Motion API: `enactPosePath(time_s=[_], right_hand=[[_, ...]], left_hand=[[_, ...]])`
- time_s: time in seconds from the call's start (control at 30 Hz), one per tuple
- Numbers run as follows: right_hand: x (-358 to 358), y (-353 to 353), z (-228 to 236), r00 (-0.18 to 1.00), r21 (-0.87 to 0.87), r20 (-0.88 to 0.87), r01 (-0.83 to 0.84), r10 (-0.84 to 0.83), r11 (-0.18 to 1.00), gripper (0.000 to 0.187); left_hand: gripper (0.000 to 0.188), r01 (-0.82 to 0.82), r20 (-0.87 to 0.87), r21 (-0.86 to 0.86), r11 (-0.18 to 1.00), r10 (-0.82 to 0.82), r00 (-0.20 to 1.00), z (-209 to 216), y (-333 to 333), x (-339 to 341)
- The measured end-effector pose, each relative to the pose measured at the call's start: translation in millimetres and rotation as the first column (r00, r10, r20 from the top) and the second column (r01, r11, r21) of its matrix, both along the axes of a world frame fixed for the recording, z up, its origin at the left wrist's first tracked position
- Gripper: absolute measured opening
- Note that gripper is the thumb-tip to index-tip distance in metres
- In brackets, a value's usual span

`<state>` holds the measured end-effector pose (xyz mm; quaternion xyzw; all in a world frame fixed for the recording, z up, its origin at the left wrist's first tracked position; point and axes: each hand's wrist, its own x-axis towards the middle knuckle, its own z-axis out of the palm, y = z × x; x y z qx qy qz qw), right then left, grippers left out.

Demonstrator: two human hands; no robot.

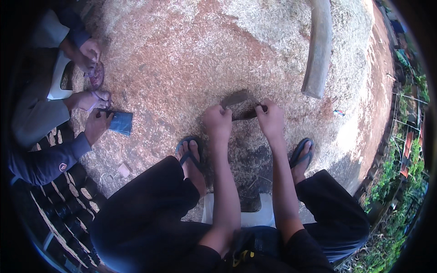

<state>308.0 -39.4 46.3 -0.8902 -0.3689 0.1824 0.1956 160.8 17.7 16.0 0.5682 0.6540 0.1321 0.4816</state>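
Observation:
Between my feet, just above the husk-strewn ground, I hold what looks like a dark plastic planting bag point(246, 115), its mouth spread into a loop. My left hand point(218, 121) is closed on the left side of its rim. The right side is pinched by my right hand point(271, 119), thumb inward. A brownish curved edge point(236, 98) forms the far side of the loop. How deep the bag hangs, and what is inside it, I cannot make out.
At the left a seated co-worker's hand point(97, 127) rests on a flat dark packet point(121, 123). Rows of black bags point(68, 207) stand lower left. A curved log point(317, 54) lies at the upper right. Plants and a fence point(405, 150) line the right edge. I sit on a white stool point(261, 216).

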Motion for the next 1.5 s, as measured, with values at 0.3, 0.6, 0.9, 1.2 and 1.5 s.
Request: enactPosePath(time_s=[0.3, 0.6, 0.9, 1.2, 1.5], right_hand=[[2.2, -11.6, -5.5, 1.000, -0.085, 0.020, 0.014, -0.012, 0.996, 0.027], [10.4, -28.3, -14.5, 1.000, -0.069, 0.000, 0.016, -0.016, 0.998, 0.023], [24.7, -26.8, -2.0, 0.997, -0.258, -0.066, -0.046, 0.030, 0.965, 0.036], [81.5, -7.5, -40.6, 0.618, -0.099, -0.727, 0.336, -0.298, 0.937, 0.061], [80.1, -3.8, -91.8, 0.118, -0.346, -0.907, 0.339, -0.405, 0.875, 0.084]], left_hand=[[0.033, 0.012, 0.016, 0.017, 1.000, -0.012, 1.000, -15.9, -10.6, -10.7], [0.021, -0.040, 0.133, 0.367, 0.929, -0.010, 0.991, -31.7, -18.8, -11.3], [0.025, -0.278, 0.527, -0.418, 0.865, 0.480, 0.701, -40.6, -24.8, -35.2], [0.032, -0.076, 0.207, -0.098, 0.992, 0.095, 0.974, -7.6, -15.3, -12.2], [0.029, -0.003, 0.375, 0.006, 1.000, 0.001, 0.927, -14.0, -20.0, -2.8]])
